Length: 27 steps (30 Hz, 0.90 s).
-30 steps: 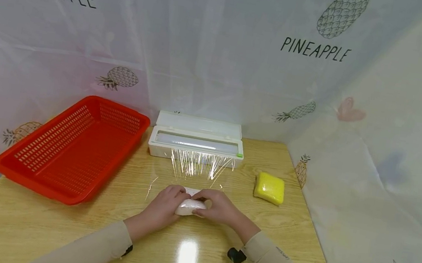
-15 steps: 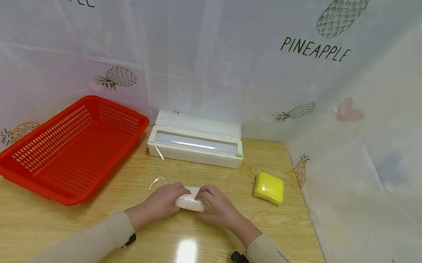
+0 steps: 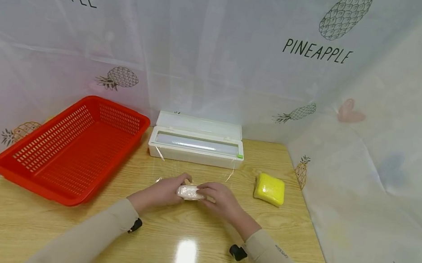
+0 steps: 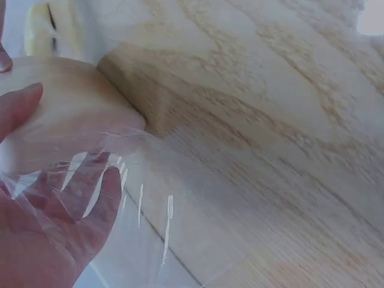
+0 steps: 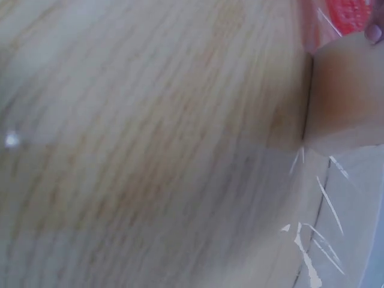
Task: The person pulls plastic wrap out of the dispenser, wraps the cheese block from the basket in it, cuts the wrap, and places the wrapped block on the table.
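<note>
A white block with rounded edges [image 3: 188, 192] is held between the two hands near the middle of the table. My left hand [image 3: 163, 191] grips its left end, with the thumb over the top in the left wrist view and the fingers behind clear cling film [image 4: 174, 222]. From the other side my right hand [image 3: 221, 200] holds the right end, fingers bent over it. In the right wrist view only a fingertip shows on the block [image 5: 348, 90]. The film runs from the block toward a white cling film dispenser [image 3: 196, 155], whose lid stands up.
A red plastic basket [image 3: 111, 171] stands at the left of the wooden table [image 3: 152, 250]. To the right lies a yellow block [image 3: 269, 189] with a shiny surface. A pineapple-print curtain [image 3: 221, 60] closes off the back and sides.
The block has turned over in the hands and moved slightly toward the dispenser. The bright fan of taut film creases has faded to a few glints.
</note>
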Each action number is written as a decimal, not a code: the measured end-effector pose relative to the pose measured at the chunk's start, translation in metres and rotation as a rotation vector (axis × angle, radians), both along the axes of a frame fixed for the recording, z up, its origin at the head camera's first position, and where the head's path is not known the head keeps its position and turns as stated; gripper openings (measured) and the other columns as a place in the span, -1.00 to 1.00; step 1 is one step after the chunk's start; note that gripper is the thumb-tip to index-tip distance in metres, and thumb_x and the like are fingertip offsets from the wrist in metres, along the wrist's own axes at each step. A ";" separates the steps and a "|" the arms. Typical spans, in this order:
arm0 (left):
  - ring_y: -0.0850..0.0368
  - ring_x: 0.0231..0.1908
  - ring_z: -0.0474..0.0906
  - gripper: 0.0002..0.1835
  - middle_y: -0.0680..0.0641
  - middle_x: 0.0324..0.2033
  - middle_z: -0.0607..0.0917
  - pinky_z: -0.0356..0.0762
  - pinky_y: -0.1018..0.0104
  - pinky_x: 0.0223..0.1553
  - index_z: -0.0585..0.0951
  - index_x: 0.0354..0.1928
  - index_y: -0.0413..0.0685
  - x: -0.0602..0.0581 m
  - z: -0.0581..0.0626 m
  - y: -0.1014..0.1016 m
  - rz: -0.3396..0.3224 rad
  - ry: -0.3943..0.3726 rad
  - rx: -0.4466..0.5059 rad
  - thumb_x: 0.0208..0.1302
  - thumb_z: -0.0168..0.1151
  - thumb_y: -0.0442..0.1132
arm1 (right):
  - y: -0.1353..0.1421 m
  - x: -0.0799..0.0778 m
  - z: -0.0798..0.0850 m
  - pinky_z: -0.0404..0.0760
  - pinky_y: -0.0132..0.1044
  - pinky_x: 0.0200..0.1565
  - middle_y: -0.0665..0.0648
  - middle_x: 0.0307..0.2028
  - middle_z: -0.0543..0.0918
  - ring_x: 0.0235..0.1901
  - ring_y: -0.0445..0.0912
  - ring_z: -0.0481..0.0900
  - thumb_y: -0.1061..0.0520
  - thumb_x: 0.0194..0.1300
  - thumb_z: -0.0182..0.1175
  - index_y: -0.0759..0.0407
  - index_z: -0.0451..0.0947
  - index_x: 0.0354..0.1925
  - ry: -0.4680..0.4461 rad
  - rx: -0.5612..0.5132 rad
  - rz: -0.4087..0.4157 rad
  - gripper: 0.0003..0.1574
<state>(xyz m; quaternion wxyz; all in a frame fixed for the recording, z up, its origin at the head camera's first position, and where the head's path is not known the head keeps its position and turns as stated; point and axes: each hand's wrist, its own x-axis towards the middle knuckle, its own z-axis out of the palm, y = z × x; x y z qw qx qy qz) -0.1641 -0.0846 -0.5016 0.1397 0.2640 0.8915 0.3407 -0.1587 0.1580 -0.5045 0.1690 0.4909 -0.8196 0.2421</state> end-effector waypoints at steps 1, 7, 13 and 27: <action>0.19 -0.32 0.52 -0.38 0.05 -0.17 0.61 0.50 0.25 -0.28 0.39 0.17 0.05 0.000 0.002 0.000 0.004 -0.024 0.010 0.06 0.42 -0.35 | 0.000 -0.001 0.001 0.57 -0.25 0.01 0.08 -0.08 0.70 -0.08 -0.05 0.64 0.23 0.04 0.49 0.17 0.69 -0.14 -0.029 0.009 -0.009 -0.65; 0.09 -0.20 0.53 -0.34 -0.08 -0.06 0.60 0.54 0.18 -0.17 0.35 0.25 -0.02 0.001 0.011 -0.003 0.024 -0.004 0.022 0.13 0.43 -0.34 | -0.002 -0.007 0.010 0.58 -0.26 0.02 0.09 -0.08 0.71 -0.07 -0.05 0.66 0.25 0.18 0.38 0.20 0.67 -0.08 -0.228 0.051 -0.049 -0.71; -0.04 0.11 0.46 -0.39 -0.05 0.11 0.54 0.45 -0.02 0.09 0.52 0.16 -0.02 0.002 0.018 -0.003 0.012 0.386 -0.075 0.05 0.53 -0.15 | -0.003 -0.021 0.024 0.60 -0.29 -0.05 0.07 -0.08 0.71 -0.09 -0.11 0.65 0.22 0.26 0.31 0.18 0.67 -0.03 -0.453 0.101 -0.117 -0.71; -0.07 0.10 0.43 -0.49 -0.07 0.03 0.56 0.41 -0.04 0.09 0.62 0.08 -0.09 0.001 0.016 -0.004 -0.010 0.644 -0.195 0.05 0.51 -0.18 | -0.005 -0.063 0.031 0.61 -0.27 -0.06 0.08 -0.09 0.69 -0.09 -0.11 0.63 0.21 0.34 0.24 0.22 0.63 -0.01 -0.738 0.028 -0.073 -0.74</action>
